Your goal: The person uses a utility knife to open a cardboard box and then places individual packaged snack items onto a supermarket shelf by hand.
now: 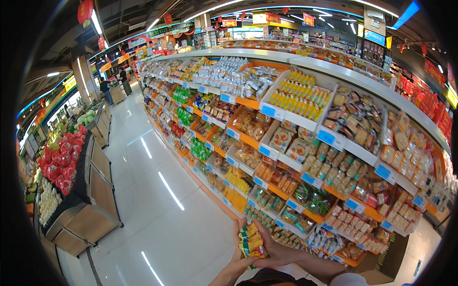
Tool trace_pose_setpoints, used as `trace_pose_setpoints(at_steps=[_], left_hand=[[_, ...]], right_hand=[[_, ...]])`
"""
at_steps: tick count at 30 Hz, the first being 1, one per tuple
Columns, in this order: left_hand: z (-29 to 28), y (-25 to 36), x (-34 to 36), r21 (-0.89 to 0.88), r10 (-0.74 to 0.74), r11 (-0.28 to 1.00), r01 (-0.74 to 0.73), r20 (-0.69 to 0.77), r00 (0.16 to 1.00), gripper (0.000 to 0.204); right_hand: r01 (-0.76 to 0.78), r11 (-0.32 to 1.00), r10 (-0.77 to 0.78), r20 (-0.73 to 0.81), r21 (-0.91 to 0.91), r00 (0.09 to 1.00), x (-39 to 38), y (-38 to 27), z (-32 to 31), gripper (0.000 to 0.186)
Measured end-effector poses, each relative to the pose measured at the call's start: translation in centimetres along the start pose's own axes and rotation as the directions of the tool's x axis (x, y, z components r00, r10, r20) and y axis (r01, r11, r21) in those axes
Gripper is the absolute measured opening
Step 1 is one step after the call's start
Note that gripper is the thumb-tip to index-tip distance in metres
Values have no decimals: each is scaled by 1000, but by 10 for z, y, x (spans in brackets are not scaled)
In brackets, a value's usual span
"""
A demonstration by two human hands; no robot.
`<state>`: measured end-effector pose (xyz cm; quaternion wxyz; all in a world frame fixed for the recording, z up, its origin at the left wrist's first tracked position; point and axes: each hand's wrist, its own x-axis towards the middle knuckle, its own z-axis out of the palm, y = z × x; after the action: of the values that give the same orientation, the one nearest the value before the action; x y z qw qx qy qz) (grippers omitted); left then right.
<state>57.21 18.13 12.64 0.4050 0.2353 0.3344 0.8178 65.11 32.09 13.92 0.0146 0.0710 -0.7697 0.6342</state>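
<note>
Both hands are cupped together low in the picture, around several small yellow, green and orange snack packets (251, 241). My left hand (237, 259) closes on them from the left, its thumb across the lowest packet. From the right, my right hand (274, 252) wraps the same stack. The packets lie one above another between my palms, and the fingertips behind them are partly hidden. Just beyond my hands, low on the tiered snack shelf (291, 162), sits a bin of yellow packets (235, 199).
Along the right, the shelf holds many bins of wrapped snacks, among them yellow sticks (300, 93) and green bags (186, 117). A pale tiled aisle (157, 205) runs to its left. Across it stands a wooden produce stand (90, 214) with red bags (62, 164). Two people (125, 82) stand far off.
</note>
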Motion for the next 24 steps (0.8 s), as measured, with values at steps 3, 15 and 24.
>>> trace_pose_setpoints(at_steps=[3, 15, 24], left_hand=[[-13, 23, 42, 3, 36, 999, -37, 36, 999, 125], [-34, 73, 235, 123, 116, 966, -228, 581, 805, 129], [71, 117, 455, 305, 163, 619, -724, 852, 498, 62]], right_hand=[[85, 960, -87, 4, -268, 996, 38, 0, -25, 123], [233, 918, -369, -474, -322, 800, 137, -26, -116, 118], [-63, 882, -409, -825, -467, 390, 136, -123, -219, 108]])
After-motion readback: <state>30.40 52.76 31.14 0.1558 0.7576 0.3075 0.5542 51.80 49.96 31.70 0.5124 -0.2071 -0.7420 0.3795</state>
